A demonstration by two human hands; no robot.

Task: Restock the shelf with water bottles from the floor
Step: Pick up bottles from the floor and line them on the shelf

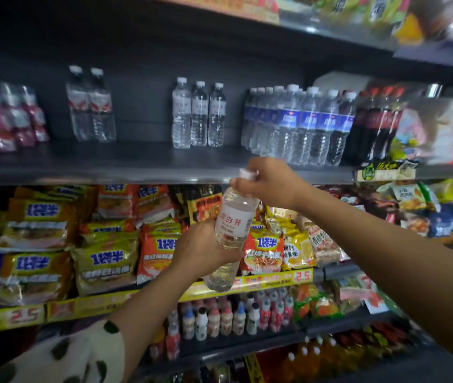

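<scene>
While both hands hold it below the shelf edge | water bottle tilted, cap at 1 o'clock | left hand wraps body, right hand pinches cap | full, likely heavy, slick; grip mid-body.

A dark metal shelving unit is seen, backed by a dark panel. Yellow price strips are fixed along a lower shelf edge. Lighting is dim.
</scene>
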